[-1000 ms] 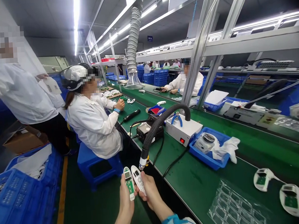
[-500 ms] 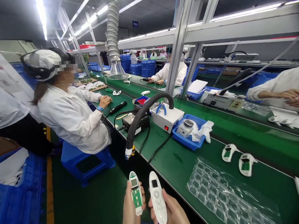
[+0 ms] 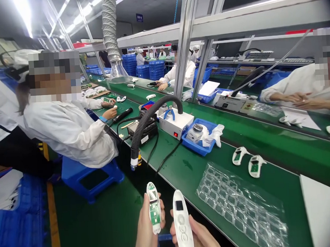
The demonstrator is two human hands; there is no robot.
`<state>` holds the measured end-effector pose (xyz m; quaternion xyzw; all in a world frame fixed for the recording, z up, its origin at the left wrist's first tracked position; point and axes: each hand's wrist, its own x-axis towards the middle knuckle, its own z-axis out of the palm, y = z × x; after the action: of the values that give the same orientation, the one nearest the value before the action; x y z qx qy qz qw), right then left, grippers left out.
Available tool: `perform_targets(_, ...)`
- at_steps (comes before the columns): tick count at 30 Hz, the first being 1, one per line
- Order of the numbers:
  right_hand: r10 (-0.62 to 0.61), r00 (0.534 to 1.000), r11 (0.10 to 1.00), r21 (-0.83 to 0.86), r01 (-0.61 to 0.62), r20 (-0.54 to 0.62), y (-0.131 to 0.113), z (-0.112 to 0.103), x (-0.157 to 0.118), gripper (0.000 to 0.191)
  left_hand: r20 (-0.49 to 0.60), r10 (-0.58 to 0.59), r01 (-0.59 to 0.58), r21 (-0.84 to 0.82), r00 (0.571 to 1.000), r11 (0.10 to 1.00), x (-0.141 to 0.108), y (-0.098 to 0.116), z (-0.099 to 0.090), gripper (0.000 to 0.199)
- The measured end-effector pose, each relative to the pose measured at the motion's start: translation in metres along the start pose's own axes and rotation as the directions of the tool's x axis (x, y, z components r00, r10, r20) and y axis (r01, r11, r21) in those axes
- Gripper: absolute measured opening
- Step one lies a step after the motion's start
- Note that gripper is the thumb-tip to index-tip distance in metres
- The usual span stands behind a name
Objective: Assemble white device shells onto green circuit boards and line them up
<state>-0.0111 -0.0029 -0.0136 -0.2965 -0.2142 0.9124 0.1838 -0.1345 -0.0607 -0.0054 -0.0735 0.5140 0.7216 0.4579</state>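
Gripping a circuit-board casing (image 3: 154, 208), the left hand (image 3: 146, 232) hangs beside the right hand's (image 3: 196, 241) white casing (image 3: 182, 223), off the bench (image 3: 190, 178).

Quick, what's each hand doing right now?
Left hand: closed, holding a white handheld device with an exposed green circuit board.
Right hand: closed, holding a white handheld device with round buttons.
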Motion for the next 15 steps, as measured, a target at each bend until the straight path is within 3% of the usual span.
perform_targets(5, 0.008, 0.999, 1.000, 0.000, -0.008, 0.034, 0.001, -0.005, 0.000, 0.049, 0.050, 0.032, -0.033, 0.023, 0.998, 0.999, -0.003, 0.000, 0.002, 0.052)
perform_targets(10, -0.138, 0.989, 0.965, -0.218, 0.146, 0.052, -0.004, -0.011, 0.003, 0.051, 0.094, 0.029, -0.039, 0.108, 0.995, 0.993, -0.004, 0.000, 0.006, 0.043)
perform_targets(15, -0.270, 0.959, 0.876, -0.392, 0.280, 0.081, -0.010, -0.008, 0.007, 0.057, 0.232, 0.126, -0.181, 0.236, 0.965, 0.955, 0.000, -0.006, 0.011, 0.039)
